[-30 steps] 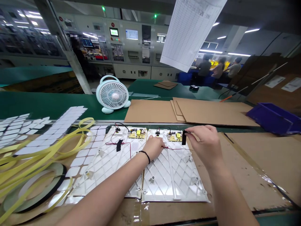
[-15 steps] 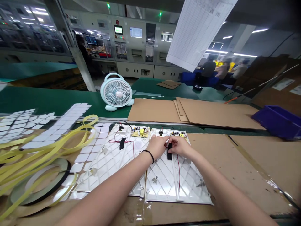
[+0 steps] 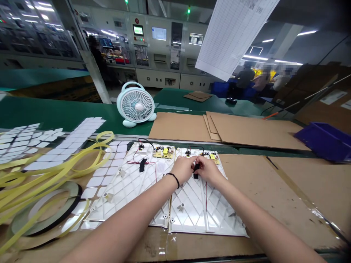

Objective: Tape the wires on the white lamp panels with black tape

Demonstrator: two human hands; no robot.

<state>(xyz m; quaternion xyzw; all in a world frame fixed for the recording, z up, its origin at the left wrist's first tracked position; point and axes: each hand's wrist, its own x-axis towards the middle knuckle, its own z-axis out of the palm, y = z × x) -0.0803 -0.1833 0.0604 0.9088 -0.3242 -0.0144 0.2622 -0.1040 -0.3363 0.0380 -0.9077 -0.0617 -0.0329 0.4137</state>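
Note:
Two white ribbed plastic panels lie side by side, the left panel (image 3: 123,186) and the right panel (image 3: 189,215). Over the upper part of the right panel, my left hand (image 3: 183,170) and my right hand (image 3: 208,170) meet with closed fingers. Between them is a short strip of black tape (image 3: 195,173), pinched by my right fingers. My left fingertips are at its left edge; what they grip is hidden. A red wire (image 3: 206,195) runs down from my right hand. On the left panel another black tape strip (image 3: 142,165) crosses red wires, below a small circuit board (image 3: 163,152).
Yellow strips (image 3: 63,159), a tape roll (image 3: 74,190) and white pad sheets (image 3: 74,140) cover the left side. Behind stand a small fan (image 3: 136,106) and cardboard sheets (image 3: 246,129). A blue bin (image 3: 325,142) is at right; a paper sheet (image 3: 233,36) hangs overhead.
My right hand has shifted slightly left and down over the black tape, covering more of it. The left hand stays almost in place. The view has tilted slightly.

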